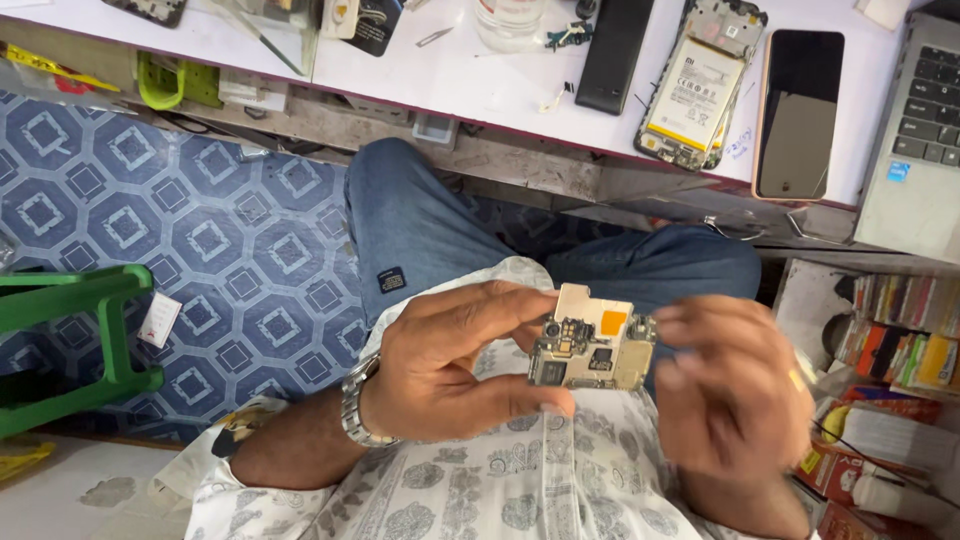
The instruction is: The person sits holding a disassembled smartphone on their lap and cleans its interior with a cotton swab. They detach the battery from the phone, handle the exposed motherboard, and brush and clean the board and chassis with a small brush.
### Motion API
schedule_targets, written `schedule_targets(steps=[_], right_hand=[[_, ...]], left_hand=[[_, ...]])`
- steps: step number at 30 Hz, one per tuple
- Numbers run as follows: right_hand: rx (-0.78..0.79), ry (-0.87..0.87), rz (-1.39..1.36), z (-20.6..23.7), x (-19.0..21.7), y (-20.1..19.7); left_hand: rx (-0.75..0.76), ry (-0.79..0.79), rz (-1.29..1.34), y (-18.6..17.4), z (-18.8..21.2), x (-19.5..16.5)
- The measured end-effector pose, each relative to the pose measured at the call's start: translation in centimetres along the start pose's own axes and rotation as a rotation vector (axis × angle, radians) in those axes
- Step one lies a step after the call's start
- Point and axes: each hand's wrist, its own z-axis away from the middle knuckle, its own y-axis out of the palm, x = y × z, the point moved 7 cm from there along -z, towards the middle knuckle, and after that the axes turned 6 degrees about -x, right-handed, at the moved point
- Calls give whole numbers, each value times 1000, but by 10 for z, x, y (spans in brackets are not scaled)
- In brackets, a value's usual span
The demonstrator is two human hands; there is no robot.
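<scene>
A small phone circuit board (592, 343), with metal shields and an orange patch, is held up above my lap. My left hand (452, 362) grips its left edge between thumb and fingers; a metal watch sits on that wrist. My right hand (732, 395) is blurred and touches the board's right edge with its fingertips. On the white worktop (480, 80) beyond my knees lie an opened phone body with a yellow battery (698, 85) and a phone with a dark screen (798, 112).
A grey laptop (918, 140) sits at the worktop's right end, a black slab (612, 52) and a clear jar (508, 22) near the middle. A green plastic stool (70, 340) stands on the blue patterned floor at left. Packets fill shelves (890, 370) at right.
</scene>
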Motion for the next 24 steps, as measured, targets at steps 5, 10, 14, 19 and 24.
schedule_targets(steps=[5,10,14,19,24], right_hand=[[-67,-326,168,-8,38,-1],[-24,-421,276,-2,47,11],[-21,-498,309,5,48,3],[-25,-401,236,8,36,-8],[-64,-409,248,12,37,-4]], left_hand=[[8,-12,51,6,5,-9],[42,3,-19,6,13,-20],[36,12,-43,4,15,-24],[32,26,-58,3,14,-28],[70,25,-33,7,11,-29]])
